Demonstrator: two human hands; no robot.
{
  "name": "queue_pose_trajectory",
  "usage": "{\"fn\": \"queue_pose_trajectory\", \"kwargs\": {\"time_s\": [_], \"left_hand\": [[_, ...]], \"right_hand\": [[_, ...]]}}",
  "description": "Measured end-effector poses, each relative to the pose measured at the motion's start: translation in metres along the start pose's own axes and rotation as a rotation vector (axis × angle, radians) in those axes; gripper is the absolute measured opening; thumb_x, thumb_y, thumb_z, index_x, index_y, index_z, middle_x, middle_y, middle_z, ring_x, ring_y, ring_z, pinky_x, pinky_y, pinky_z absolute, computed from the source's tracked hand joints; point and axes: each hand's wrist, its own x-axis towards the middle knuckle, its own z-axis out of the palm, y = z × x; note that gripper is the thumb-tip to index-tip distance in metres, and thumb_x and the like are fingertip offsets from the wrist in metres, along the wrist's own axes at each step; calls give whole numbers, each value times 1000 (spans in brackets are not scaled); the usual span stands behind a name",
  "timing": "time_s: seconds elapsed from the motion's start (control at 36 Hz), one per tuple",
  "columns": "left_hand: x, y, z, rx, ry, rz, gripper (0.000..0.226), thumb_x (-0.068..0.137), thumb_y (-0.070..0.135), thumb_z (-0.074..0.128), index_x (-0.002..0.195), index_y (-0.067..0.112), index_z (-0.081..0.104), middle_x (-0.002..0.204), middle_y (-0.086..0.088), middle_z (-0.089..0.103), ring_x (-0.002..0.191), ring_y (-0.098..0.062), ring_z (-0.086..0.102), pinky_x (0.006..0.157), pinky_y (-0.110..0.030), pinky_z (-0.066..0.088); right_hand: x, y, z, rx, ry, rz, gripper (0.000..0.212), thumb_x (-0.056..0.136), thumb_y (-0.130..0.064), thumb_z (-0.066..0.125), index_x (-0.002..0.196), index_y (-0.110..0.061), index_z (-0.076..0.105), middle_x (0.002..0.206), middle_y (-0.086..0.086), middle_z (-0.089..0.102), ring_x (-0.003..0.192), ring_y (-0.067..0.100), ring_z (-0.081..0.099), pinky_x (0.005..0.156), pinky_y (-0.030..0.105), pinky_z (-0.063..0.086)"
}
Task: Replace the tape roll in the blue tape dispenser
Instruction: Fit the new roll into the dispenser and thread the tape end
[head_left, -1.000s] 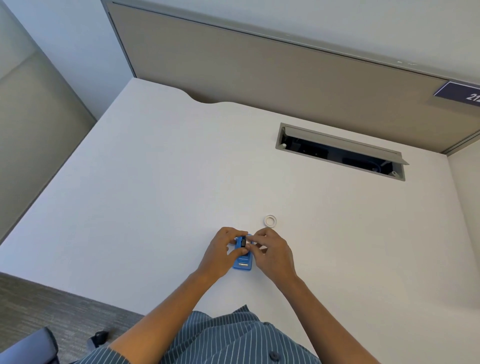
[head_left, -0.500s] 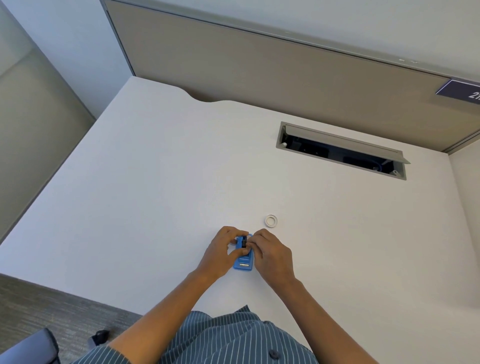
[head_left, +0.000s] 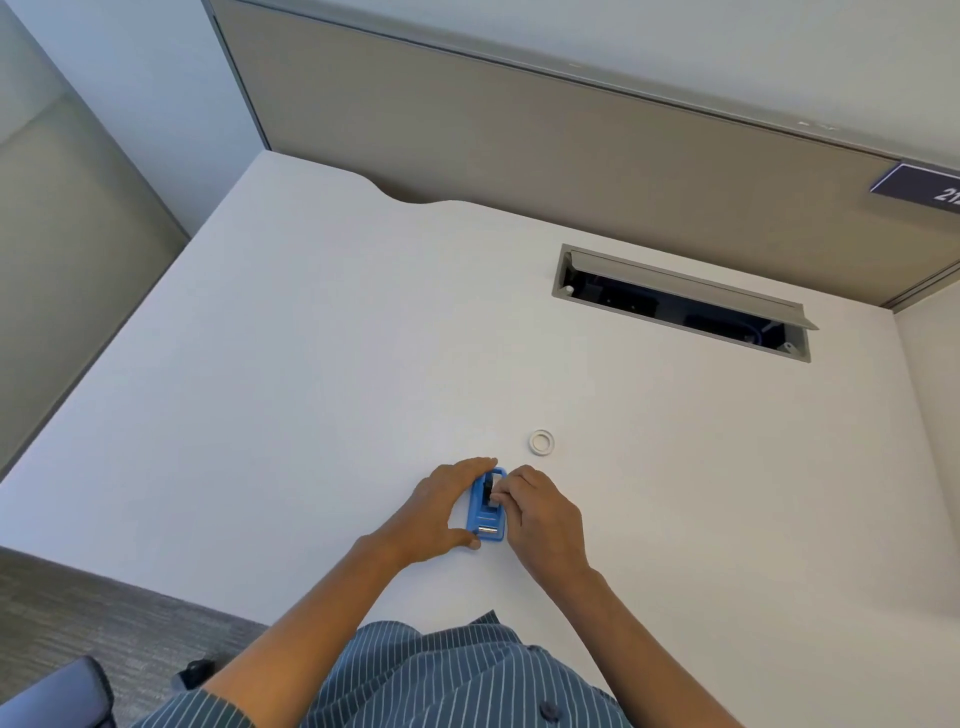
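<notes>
Seating: right hand (head_left: 543, 514) pinches something small into the blue tape dispenser (head_left: 487, 512), likely the roll.
Left hand (head_left: 441, 512): clasps dispenser on counter (head_left: 311, 364).
Next: press down evenly.

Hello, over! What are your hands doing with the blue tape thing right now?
Left hand braces the blue tape dispenser on the desk. Right hand fingers pinch inside its top. White ring lies apart. Nothing in the way.
</notes>
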Motion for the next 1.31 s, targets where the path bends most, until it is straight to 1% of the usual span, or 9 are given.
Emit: {"fn": "queue_pose_trajectory", "kwargs": {"time_s": [0.06,0.22,0.33,0.5,0.67,0.97,1.11,1.22,1.31], "left_hand": [[1,-1,2,20,15,11,107,76,34,92,163,36,29,164,14,39,146,-9,38,126,-40,32],[1,0,4,58,25,18,104,78,34,91,162,37,29,162,15,40,143,-9,40,125,-42,33],[0,0,4,70,29,11,104,78,33,91,162,36,30,162,14,42,144,-9,40,124,-41,33],[0,1,4,105,40,15,103,79,34,90,162,35,30,162,14,43,142,-11,43,121,-40,35],[-1,3,4,134,60,27,101,80,33,90,162,32,31,162,11,43,143,-13,43,120,-38,37],[-1,7,8,192,90,26,99,82,37,87,163,30,30,162,8,45,142,-17,45,116,-41,40],[-2,8,9,223,97,15,99,84,39,86,164,31,28,162,8,44,143,-16,43,115,-39,40],[-2,9,9,240,94,9,99,83,39,86,163,31,28,161,7,45,142,-18,44,113,-40,42],[-2,9,9,252,94,6,100,83,40,86,164,31,27,163,8,43,143,-18,43,113,-41,42]], "right_hand": [[-1,0,2,-14,-13,0,6,96,-7,76,94,-12,76,91,-3,70,81,17,69,55,33,59],[-6,-1,1,-30,-23,9,8,94,-7,78,90,-13,76,89,-4,70,80,17,67,53,33,57],[-10,-1,4,-37,-41,12,8,92,-6,81,90,-13,76,88,-4,71,79,18,68,53,32,57],[-12,-1,4,-42,-45,26,5,94,-9,79,92,-14,78,90,-3,73,80,19,68,55,32,58],[-14,-2,4,-35,-51,27,10,90,-5,81,92,-15,78,89,-4,72,81,19,68,54,34,59],[-23,-9,-1,-46,-39,22,15,85,-2,85,87,-15,78,86,-6,72,79,18,68,51,31,57],[-27,-11,-6,-34,-12,11,14,86,-4,86,88,-16,79,86,-8,73,80,15,68,53,26,54],[-30,-12,-7,-45,0,17,12,89,-6,84,89,-16,79,86,-8,73,80,16,67,53,30,57],[-34,-13,-8,-40,5,11,11,90,-6,84,90,-16,79,87,-8,73,80,16,67,54,30,57]]}}
